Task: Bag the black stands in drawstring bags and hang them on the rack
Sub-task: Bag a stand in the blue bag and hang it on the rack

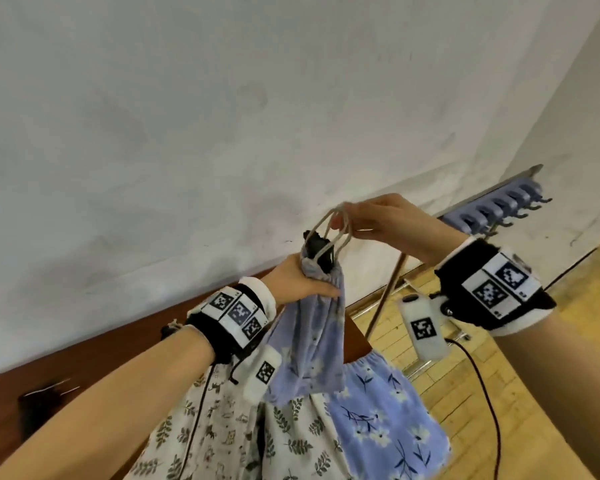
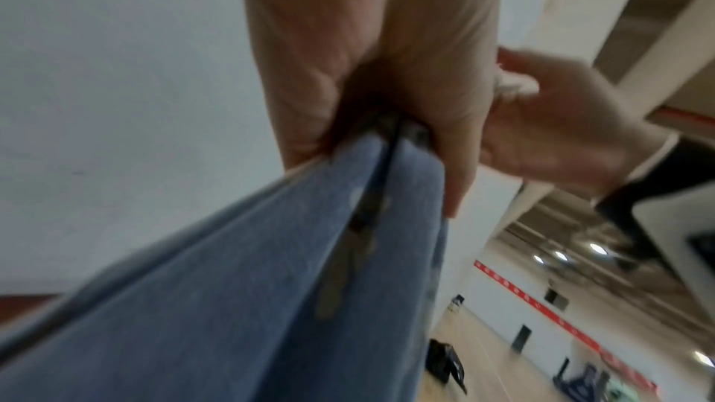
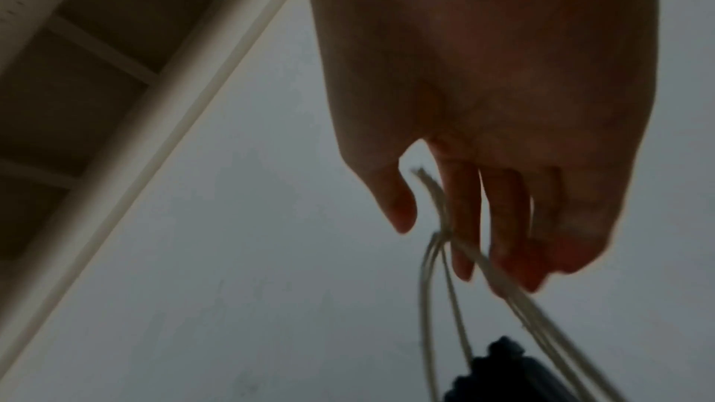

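A light blue floral drawstring bag (image 1: 312,334) hangs in the air before the white wall. My left hand (image 1: 300,280) grips its gathered neck; the wrist view shows my left hand (image 2: 387,121) wrapped round the blue drawstring bag (image 2: 251,286). The top of a black stand (image 1: 317,249) pokes out of the bag's mouth. My right hand (image 1: 364,220) pinches the beige drawstrings (image 1: 329,230) above the bag and holds them taut. In the right wrist view the drawstrings (image 3: 456,249) run through my right hand (image 3: 445,225) down to the black stand (image 3: 503,375).
The rack (image 1: 499,209), a grey rail with lilac hooks, stands at the right on a thin pole (image 1: 385,292). Several other floral bags (image 1: 378,420) lie below my arms. A dark red-brown surface (image 1: 84,358) with another black stand (image 1: 39,407) is at the lower left. Wood floor at right.
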Demonstrator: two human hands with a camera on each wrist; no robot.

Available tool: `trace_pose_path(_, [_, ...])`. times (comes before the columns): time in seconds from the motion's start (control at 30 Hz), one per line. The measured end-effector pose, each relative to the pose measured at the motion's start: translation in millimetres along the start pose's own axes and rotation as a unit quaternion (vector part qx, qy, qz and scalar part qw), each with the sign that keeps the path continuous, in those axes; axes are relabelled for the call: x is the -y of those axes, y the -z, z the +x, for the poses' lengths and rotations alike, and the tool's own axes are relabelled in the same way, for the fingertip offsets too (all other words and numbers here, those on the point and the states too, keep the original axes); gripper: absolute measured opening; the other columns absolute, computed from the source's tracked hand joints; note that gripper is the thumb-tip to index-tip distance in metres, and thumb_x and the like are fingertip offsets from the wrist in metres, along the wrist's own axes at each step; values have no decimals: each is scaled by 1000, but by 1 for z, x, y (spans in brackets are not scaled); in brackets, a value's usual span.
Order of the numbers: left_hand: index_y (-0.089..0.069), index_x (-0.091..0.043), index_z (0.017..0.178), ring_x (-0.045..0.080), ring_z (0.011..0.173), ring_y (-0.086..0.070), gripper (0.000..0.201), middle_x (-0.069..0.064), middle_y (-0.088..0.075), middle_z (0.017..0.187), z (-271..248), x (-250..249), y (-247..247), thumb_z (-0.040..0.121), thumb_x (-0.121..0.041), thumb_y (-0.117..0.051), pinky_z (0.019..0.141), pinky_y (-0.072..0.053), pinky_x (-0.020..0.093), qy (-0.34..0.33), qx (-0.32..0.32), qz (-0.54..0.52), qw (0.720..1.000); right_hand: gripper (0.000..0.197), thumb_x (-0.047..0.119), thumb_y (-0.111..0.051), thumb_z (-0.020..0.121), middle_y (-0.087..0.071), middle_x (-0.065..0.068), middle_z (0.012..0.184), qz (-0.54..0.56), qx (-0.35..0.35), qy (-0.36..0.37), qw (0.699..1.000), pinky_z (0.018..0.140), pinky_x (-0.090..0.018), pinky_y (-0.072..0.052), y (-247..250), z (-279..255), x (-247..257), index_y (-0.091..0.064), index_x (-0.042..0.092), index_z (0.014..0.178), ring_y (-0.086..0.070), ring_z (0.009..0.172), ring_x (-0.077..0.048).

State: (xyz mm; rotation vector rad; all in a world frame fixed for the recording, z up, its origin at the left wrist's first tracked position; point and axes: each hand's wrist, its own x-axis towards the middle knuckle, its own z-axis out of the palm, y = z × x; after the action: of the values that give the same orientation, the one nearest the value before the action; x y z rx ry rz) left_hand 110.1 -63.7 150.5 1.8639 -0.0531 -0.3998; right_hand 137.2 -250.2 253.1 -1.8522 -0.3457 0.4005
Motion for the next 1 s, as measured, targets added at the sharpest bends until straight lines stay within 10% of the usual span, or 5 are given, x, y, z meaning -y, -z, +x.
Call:
trace_pose_path(0.33, [-67, -14, 95, 21, 90, -62, 23, 5, -67, 98, 37, 111, -3, 76, -21, -78, 85, -50, 33, 286, 39, -167, 943, 87, 35, -69, 87, -28, -4, 156, 28, 363, -403, 840, 95, -40, -49, -107, -6, -226, -13, 19, 152, -44, 132, -27])
trace_pose_path(0.53, [-57, -4, 105, 22, 95, -60, 54, 8, -63, 102, 78, 222, -7, 67, -36, -79, 85, -51, 32, 370, -40, 79, 925, 22, 32, -68, 88, -72, 9, 82, -73, 359, -285, 886, 69, -28, -57, -148, 17, -298, -64, 15, 100, -68, 72, -6])
trace_pose_path(0.63, [-55, -3, 89, 24, 86, -57, 10, 11, -56, 85, 66, 211, -11, 88, -13, -56, 66, -46, 28, 369, -37, 178, 912, 25, 32, -67, 88, -68, -1, 96, -101, 390, -231, 886, 66, -25, -57, -146, 28, -296, -61, 13, 103, -66, 77, -11])
trace_pose_path(0.83, [-36, 2, 133, 35, 120, -49, 46, 19, -47, 130, 56, 215, -11, 93, -15, -50, 100, -40, 37, 326, -77, 218, 917, 24, 40, -60, 91, -68, -1, 91, -201, 256, -173, 930, 82, -29, -52, -98, 64, -316, -67, 17, 95, -64, 86, -14])
trace_pose_path(1.0, [-27, -8, 144, 34, 111, -56, 65, 18, -46, 133, 45, 218, 2, 84, -9, -54, 93, -50, 45, 337, -67, 225, 912, 44, 21, -51, 87, -46, -3, 131, -512, 308, -166, 784, 106, -50, -30, -65, 54, -346, -47, 29, 129, -37, 128, -27])
